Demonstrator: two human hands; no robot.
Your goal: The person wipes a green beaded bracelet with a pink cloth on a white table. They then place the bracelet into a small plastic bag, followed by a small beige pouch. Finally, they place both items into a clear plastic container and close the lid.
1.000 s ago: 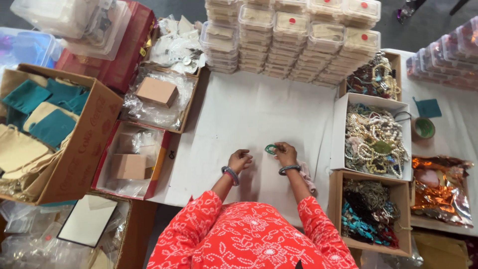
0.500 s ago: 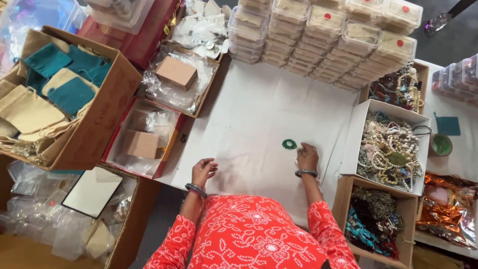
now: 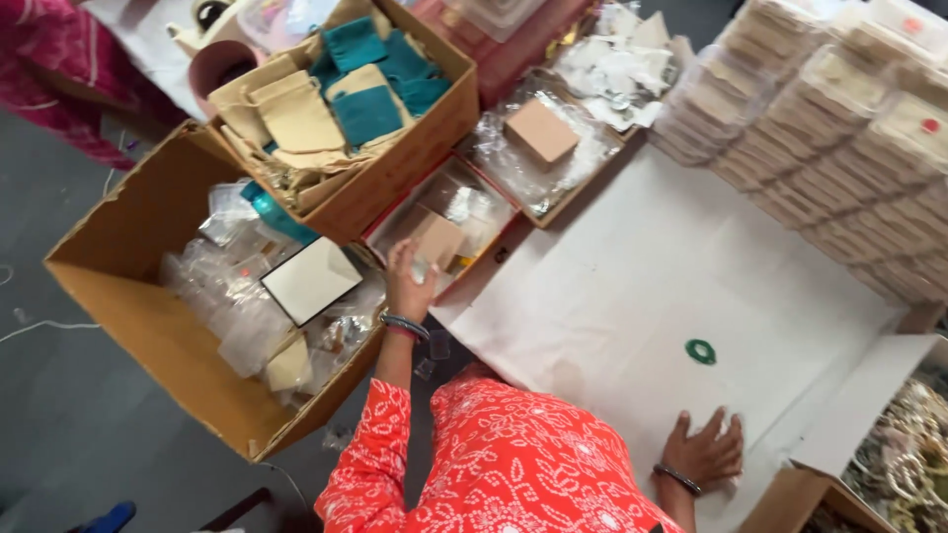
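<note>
Reaching left hand (image 3: 410, 281) over red tray (image 3: 395, 219), right hand (image 3: 703, 449) flat on white sheet (image 3: 632, 286).

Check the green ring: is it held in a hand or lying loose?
Lying loose. The green ring lies flat on the white sheet, apart from the right hand pressed flat nearer the person.

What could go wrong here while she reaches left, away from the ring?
1. The green ring lies loose on the white sheet, apart from both hands; a tug on the sheet could shift it.
2. The left hand reaches over the red tray crowded with clear bags and a small brown box; it might snag or spill them.
3. The right hand presses flat near the sheet's edge and may crease it.
</note>
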